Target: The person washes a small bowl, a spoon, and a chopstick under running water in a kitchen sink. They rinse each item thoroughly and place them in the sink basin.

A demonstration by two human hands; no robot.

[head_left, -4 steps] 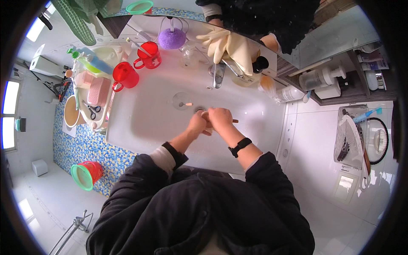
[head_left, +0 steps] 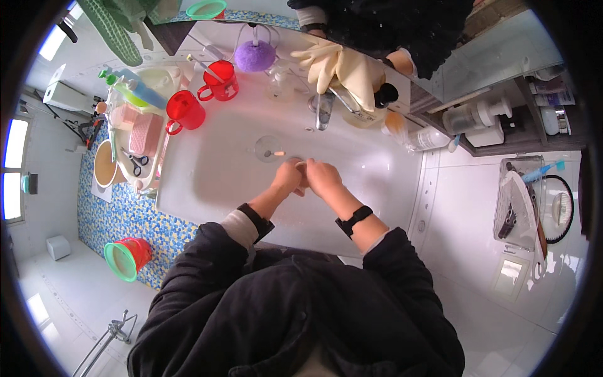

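Note:
My left hand and my right hand meet over the middle of the white sink, fingers curled in together. Both look closed around something small that my own fingers hide, with only a pale sliver between them. Just beyond my left hand, a clear round dish rests in the basin, with a small thing with a dark end and an orange-pink end by it. The chrome faucet rises behind my hands.
Two red mugs stand at the sink's back left, near a purple sponge ball. Cream rubber gloves drape by the faucet. Left lies a tray with scissors and a pink box; a clear tray is at right.
My hands have turned slightly and drawn closer together. A brown stick end that stuck out to the right of my right hand no longer shows.

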